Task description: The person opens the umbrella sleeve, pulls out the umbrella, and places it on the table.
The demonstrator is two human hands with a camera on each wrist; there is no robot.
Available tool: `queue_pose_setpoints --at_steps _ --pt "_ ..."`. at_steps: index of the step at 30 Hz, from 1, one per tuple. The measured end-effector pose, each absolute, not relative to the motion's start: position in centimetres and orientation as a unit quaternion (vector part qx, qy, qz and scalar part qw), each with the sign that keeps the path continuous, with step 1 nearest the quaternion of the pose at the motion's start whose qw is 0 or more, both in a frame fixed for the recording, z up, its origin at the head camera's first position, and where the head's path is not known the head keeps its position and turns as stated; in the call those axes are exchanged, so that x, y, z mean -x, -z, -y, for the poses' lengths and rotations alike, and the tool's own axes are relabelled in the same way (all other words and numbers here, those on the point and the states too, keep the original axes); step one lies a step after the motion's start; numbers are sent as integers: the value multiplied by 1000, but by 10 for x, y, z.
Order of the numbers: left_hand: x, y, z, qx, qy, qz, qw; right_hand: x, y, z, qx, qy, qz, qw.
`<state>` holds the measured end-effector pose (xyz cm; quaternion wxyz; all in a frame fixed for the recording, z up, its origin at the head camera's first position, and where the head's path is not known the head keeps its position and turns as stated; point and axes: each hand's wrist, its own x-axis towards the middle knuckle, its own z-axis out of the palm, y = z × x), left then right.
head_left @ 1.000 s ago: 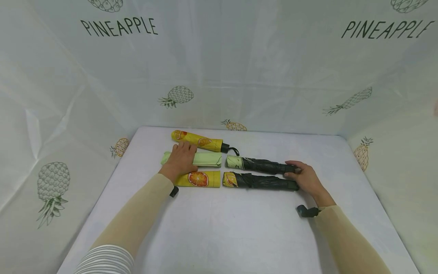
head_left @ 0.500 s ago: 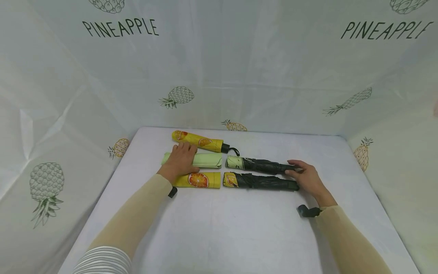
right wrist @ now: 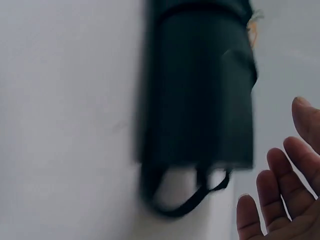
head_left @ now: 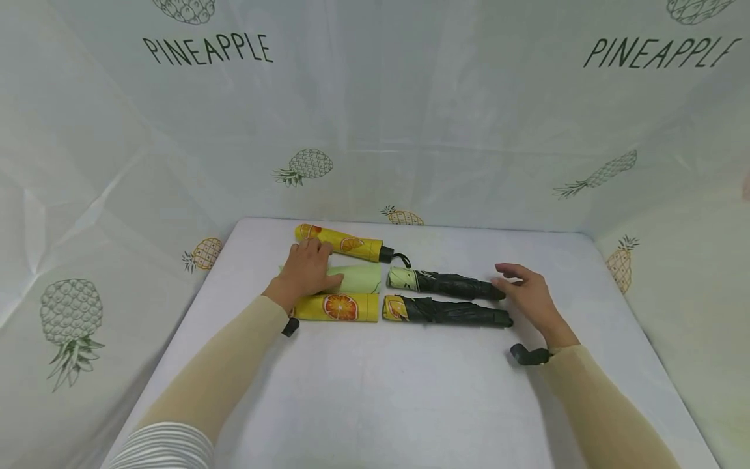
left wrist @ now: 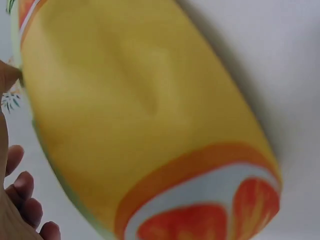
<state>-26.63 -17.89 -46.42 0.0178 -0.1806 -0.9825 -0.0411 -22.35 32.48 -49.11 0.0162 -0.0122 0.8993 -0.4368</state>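
My left hand [head_left: 301, 270] is over the left part of a flat pale green umbrella cover [head_left: 357, 278], with fingers spread. A yellow umbrella cover [head_left: 351, 307] with orange-slice prints lies just in front; in the left wrist view this yellow cover [left wrist: 125, 100] fills the middle. My right hand [head_left: 530, 299] is held open by the dark end of a folded umbrella [head_left: 454, 284] with a green tip. The right wrist view shows spread fingers [right wrist: 295, 190] apart from a dark umbrella end with a looped strap [right wrist: 187, 202].
A yellow folded umbrella [head_left: 346, 243] with black handle and strap lies behind the green cover. A second dark folded umbrella [head_left: 451, 311], yellow-tipped, lies in front of the green-tipped one. All rest on a white table [head_left: 410, 391] enclosed by pineapple-printed cloth [head_left: 469, 117].
My right fingers have let go of the green-tipped umbrella's end and opened. My left hand has shifted slightly left and back, and the green cover looks wider and flatter.
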Motion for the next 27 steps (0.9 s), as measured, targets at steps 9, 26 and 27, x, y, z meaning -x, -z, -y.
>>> queue_pose_setpoints --at_steps 9,26,27 --pt "276 450 188 170 50 983 39 239 463 -281 48 449 -892 -12" --pt "305 442 194 175 42 983 36 269 446 -174 110 476 -873 -8" --pt "306 442 193 176 40 983 31 271 446 -168 112 477 -872 -7"
